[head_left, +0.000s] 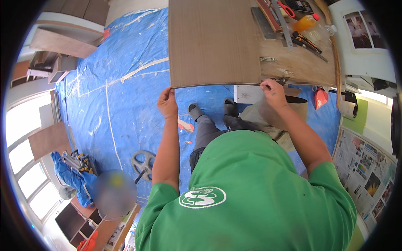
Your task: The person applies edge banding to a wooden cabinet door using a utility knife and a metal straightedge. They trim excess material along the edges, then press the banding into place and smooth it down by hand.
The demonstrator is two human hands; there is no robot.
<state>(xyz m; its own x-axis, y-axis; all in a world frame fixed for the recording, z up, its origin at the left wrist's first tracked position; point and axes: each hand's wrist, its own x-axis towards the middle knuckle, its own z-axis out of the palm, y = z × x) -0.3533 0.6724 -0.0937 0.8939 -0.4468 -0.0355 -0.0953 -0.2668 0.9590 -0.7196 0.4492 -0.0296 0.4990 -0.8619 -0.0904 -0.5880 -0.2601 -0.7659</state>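
Observation:
A brown wood-grain board [213, 42] lies on the workbench [293, 69], its near edge facing me. Along that edge runs a thin dark strip [217, 85], stretched between my hands; whether it is stuck to the board I cannot tell. My left hand [168, 103] pinches the strip's left end at the board's near left corner. At the right, my right hand [274, 93] pinches the other end, just past the near right corner.
Right of the board are an orange bottle [305, 22], a clear bottle [324, 32], red-handled scissors [286, 9], a cutter knife [307, 41] and a metal ruler [284, 27]. Blue sheeting [125, 104] covers the floor. A red dustpan [320, 98] hangs at the right.

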